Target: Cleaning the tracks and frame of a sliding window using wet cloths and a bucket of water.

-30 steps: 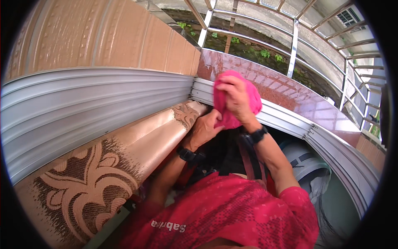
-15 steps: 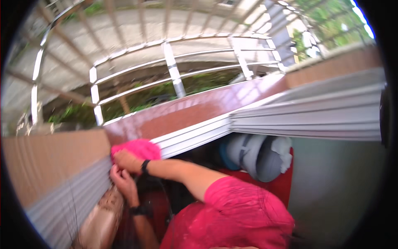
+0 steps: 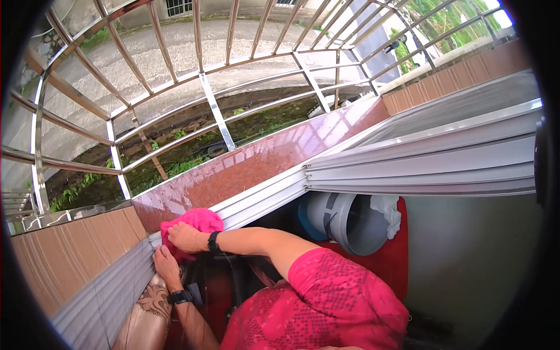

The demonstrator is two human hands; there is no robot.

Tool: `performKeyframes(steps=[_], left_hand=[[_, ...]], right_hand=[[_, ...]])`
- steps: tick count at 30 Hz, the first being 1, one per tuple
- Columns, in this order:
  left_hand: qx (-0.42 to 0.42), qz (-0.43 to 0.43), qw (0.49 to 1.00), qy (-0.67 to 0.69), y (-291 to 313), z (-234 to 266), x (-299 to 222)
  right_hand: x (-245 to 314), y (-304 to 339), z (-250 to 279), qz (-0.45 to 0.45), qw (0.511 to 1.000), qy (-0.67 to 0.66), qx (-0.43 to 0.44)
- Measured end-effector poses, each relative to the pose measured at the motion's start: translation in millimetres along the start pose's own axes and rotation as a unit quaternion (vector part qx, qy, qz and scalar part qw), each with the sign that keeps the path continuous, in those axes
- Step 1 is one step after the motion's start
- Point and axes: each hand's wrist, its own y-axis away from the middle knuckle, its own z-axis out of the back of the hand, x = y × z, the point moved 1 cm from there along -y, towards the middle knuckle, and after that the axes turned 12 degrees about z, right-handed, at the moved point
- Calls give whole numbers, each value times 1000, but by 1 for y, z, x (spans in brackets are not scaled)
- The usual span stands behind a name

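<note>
A bright pink cloth [image 3: 205,219] lies bunched in the left corner of the white window track [image 3: 256,201], partly over the reddish stone sill [image 3: 245,166]. My right hand [image 3: 188,238] grips it from above, its fingers curled into the folds. Just below, my left hand [image 3: 167,269] rests against the white side frame [image 3: 125,280], fingertips stretched toward the cloth's lower edge. Both wrists wear black bands. Part of the cloth is hidden beneath my right hand.
Shiny metal railings [image 3: 216,111] enclose the outside of the sill. Sliding window panels [image 3: 420,157] stand at the right. Below them a grey bucket [image 3: 356,224] lies tipped on a red surface [image 3: 402,256], a white cloth [image 3: 388,213] at its rim. A patterned beige curtain [image 3: 149,306] hangs lower left.
The view has shifted slightly and become sharper. My right hand and the pink cloth sit a little lower and to the right in the picture; my left hand stays beside the frame.
</note>
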Motion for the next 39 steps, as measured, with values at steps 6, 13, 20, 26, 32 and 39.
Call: performKeyframes(steps=[6, 13, 20, 26, 32, 39], left_hand=[[-50, -59, 997, 31, 3, -8, 15], [51, 40, 981, 182, -1, -26, 17], [-66, 50, 901, 426, 55, 2, -13], [-48, 25, 974, 220, 75, 0, 35], [50, 58, 973, 216, 40, -7, 75], [205, 221, 864, 403, 9, -36, 69]], right_hand=[[-12, -11, 15, -91, 982, -144, -80], [-29, -25, 4, -198, 967, -157, -43], [21, -24, 24, -35, 925, -297, -236], [34, -48, -34, 1, 992, -113, -62], [44, -55, -31, -51, 994, -87, -52], [34, -63, -27, -27, 998, -44, -34]])
